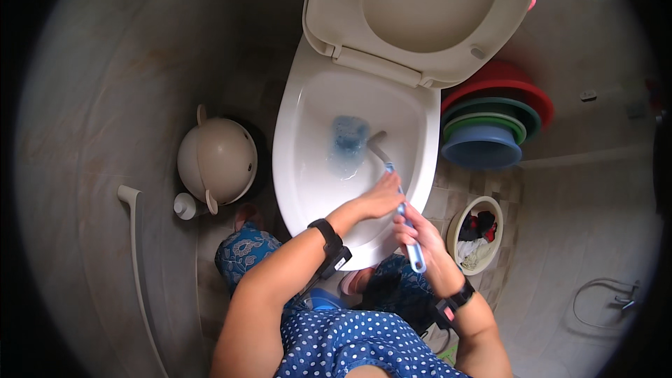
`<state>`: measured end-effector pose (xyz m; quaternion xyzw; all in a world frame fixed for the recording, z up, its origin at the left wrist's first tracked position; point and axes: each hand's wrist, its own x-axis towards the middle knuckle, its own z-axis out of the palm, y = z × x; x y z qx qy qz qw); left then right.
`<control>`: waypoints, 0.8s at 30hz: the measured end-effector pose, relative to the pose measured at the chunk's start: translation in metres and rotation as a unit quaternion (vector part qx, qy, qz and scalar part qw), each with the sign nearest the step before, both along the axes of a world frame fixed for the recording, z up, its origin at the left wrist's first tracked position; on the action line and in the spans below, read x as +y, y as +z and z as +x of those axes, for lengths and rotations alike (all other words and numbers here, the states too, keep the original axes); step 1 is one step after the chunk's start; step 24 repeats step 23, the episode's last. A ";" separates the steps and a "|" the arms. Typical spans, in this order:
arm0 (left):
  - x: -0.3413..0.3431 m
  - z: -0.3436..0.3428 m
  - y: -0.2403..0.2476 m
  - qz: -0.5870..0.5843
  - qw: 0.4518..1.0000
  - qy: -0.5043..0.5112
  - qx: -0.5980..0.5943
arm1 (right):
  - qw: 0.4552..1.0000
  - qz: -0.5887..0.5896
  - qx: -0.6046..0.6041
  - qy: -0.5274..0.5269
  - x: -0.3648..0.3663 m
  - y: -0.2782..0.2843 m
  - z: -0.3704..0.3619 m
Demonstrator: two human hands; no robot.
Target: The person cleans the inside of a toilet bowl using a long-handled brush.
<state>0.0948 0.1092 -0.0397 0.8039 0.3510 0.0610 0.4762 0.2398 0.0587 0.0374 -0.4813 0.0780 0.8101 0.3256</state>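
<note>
A toilet brush [416,257] with a light blue and white handle slants over the white toilet bowl [297,119]. Its curved grey head rests against or just above the inner right wall; which of these I cannot tell. Higher on the handle, nearer the brush head, my left hand [381,197] is closed round it. My right hand [423,232] grips the same handle lower down, close to its end. Blue-tinted water [350,134] lies at the bottom of the bowl, left of the brush head. The raised toilet seat [343,24] leans back behind the bowl.
Left of the bowl stands a round beige bin [222,157] beside a white bottle [185,206]. Stacked basins [483,147] in several colours sit at the right. Below them is a white basket [456,227] with cloths. A pale grab bar [134,238] runs along the left wall.
</note>
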 end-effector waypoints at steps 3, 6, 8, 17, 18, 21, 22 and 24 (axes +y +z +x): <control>-0.003 0.004 -0.024 0.000 0.996 0.084 -0.030 | 0.998 -0.001 -0.051 0.023 -0.003 0.001 -0.010; -0.008 0.010 0.001 -0.018 0.995 -0.010 -0.096 | 1.000 0.000 0.009 -0.005 -0.024 0.027 0.015; -0.008 0.015 -0.002 -0.040 0.994 0.009 -0.098 | 1.000 -0.007 0.005 -0.011 -0.023 0.030 0.015; 0.021 -0.003 0.018 -0.100 0.986 -0.117 0.064 | 0.999 -0.009 -0.016 0.031 -0.008 0.006 0.007; 0.012 0.003 0.014 -0.101 0.986 -0.115 0.063 | 1.000 -0.003 0.002 0.025 -0.013 0.021 0.013; -0.012 0.022 -0.009 -0.145 0.979 0.073 -0.126 | 1.000 0.002 -0.019 0.008 -0.013 0.040 0.016; -0.009 0.025 -0.026 -0.130 0.977 0.117 -0.122 | 0.999 0.016 -0.027 0.017 -0.007 0.034 0.010; 0.001 0.028 -0.048 -0.113 0.973 0.163 -0.120 | 0.999 0.017 -0.028 0.019 -0.006 0.034 0.010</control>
